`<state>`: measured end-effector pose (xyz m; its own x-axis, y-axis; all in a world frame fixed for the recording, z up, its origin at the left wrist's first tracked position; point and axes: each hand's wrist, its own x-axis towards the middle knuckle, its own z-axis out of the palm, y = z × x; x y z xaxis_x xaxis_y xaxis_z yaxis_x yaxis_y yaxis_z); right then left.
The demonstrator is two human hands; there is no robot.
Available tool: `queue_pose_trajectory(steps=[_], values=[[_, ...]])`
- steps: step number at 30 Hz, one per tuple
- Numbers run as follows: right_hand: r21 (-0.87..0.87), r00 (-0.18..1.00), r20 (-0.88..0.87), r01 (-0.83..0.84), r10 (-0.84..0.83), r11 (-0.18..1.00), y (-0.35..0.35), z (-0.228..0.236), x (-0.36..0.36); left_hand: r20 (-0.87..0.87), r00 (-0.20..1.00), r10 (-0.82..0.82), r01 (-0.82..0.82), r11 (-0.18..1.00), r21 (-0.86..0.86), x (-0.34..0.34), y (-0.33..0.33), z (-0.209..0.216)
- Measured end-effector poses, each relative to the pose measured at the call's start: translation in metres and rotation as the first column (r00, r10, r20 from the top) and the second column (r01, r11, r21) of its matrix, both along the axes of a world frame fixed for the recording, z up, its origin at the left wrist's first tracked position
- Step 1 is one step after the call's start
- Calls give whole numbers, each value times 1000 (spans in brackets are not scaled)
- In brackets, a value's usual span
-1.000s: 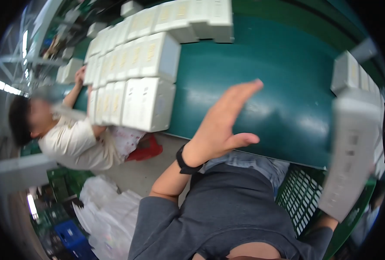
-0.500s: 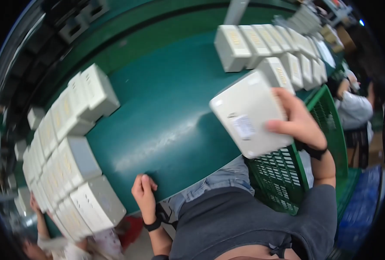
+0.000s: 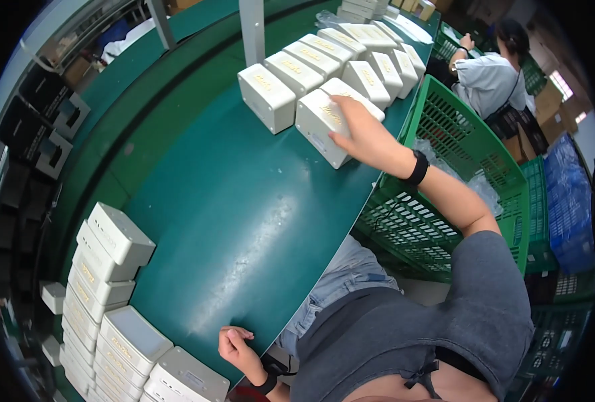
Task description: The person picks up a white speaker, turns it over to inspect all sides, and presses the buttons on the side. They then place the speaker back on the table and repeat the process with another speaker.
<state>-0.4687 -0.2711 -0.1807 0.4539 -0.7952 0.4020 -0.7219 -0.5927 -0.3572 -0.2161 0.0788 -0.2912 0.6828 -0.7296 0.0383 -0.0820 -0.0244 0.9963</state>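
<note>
Here we are at the green table (image 3: 203, 181), and our right hand (image 3: 369, 136) has a white box (image 3: 316, 122) in its grasp, thumb on the near side, fingers across the gold-lettered face. The box sits at the near end of a row, right up by the neighbouring box (image 3: 268, 90) to its left, with another white box (image 3: 343, 86) just behind, partly masked by our fingers. Whether its base bears fully on the table, we cannot tell from here.

Down by the near edge, our left hand (image 3: 238, 346) is relaxed, fingers half curled, nothing seen in it, well apart from the white stack (image 3: 118, 231) at the left.

So how do we do this well? We'd keep the grip light but spread, letting the box settle flat before the thumb eases off. We'd line its front with the neighbour's and mind the corners: a hasty push could skew the whole row. Our forearm passes over the green basket (image 3: 410, 224), so we'd lift the elbow clear of its rim. Lifting the fingers straight off should spare the box behind a nudge.
</note>
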Motion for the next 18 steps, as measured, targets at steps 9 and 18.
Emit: queue_pose_trajectory(steps=[9,18], values=[[136,554,30,-827,832,545,86,-44,24,80,996,-37,36,999,13,-6,0,1],[194,437,234,-896,868,399,100,-65,15,76,994,73,-76,996,35,-4,-6,4]])
